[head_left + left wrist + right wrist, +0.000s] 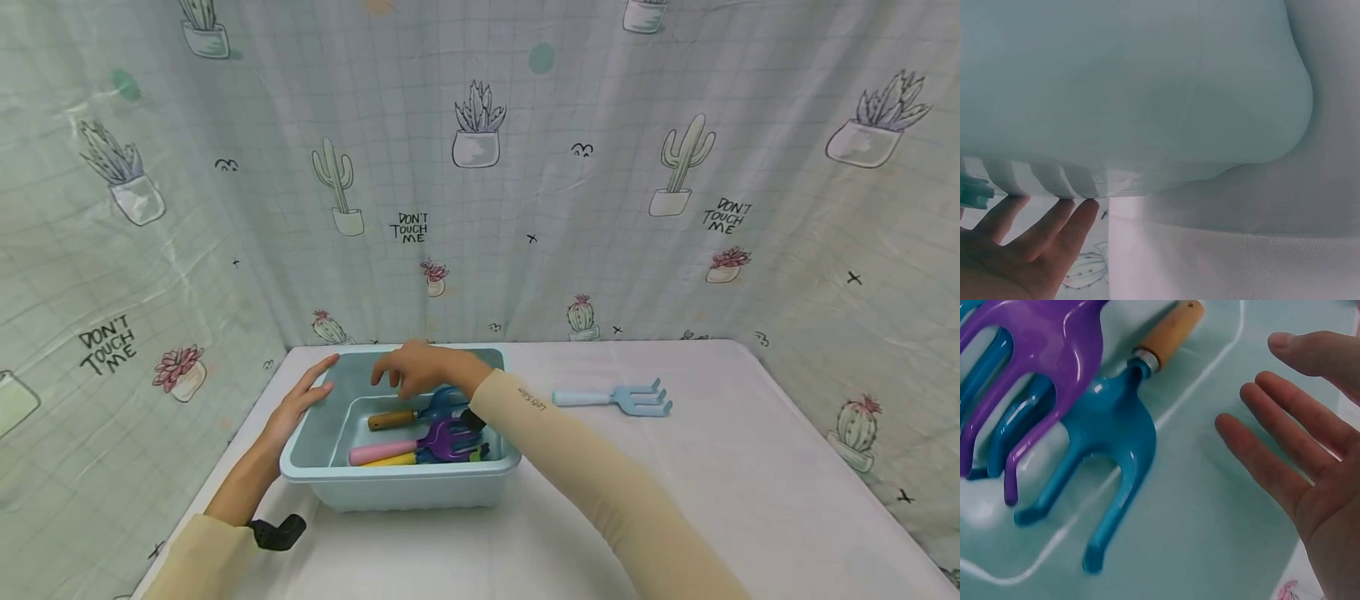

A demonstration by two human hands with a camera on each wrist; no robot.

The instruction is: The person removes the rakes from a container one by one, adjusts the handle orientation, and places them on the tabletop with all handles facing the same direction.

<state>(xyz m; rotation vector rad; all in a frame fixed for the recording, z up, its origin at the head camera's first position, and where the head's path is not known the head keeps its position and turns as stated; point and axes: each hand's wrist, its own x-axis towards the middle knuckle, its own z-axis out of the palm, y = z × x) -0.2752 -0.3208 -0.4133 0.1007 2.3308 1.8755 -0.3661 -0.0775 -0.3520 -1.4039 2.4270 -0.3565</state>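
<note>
A pale blue plastic basin (405, 492) stands on the table, several hand rakes lying inside. My left hand (287, 412) rests at its left side, fingers extended along the rim. In the left wrist view, straight fingertips (1088, 209) meet the outer wall. My right hand (423, 368) hovers over the far part of the basin, holding nothing, its fingers apart in the right wrist view. Below and beside it lies a blue rake with a wooden handle (392, 419). Nearer is a purple rake (447, 440) with a pink handle, partly covering a yellow-handled tool (393, 460).
To the right of the basin, a light blue hand rake (637, 399) lies on the white table (675, 483). A printed cactus curtain (525, 192) encloses the back and both sides. The basin's far rim is close to the table's back edge.
</note>
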